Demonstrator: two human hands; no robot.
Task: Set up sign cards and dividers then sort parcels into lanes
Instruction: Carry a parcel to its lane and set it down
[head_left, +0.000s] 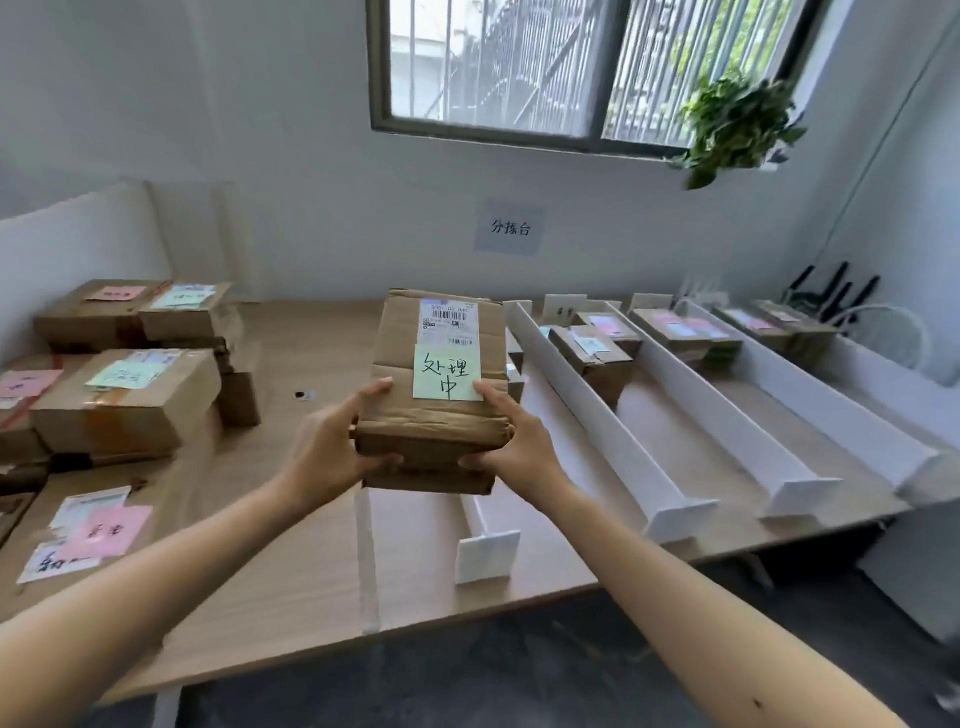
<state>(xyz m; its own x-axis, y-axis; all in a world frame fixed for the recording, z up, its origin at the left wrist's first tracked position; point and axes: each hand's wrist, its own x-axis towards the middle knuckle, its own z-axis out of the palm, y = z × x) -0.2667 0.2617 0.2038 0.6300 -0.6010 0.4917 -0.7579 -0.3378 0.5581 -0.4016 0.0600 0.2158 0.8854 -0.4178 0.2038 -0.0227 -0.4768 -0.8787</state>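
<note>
Both hands clamp one cardboard parcel (439, 384) above the surface (291, 519): the left hand (332, 447) grips its near left corner, the right hand (511, 441) its near right. A green note (447, 373) sits on top; white dividers (613, 415) lie just right.

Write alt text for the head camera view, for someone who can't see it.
Two bare hands, left hand and right hand, hold a brown cardboard parcel with a green sticky note above a wooden table with white divider lanes.
</note>
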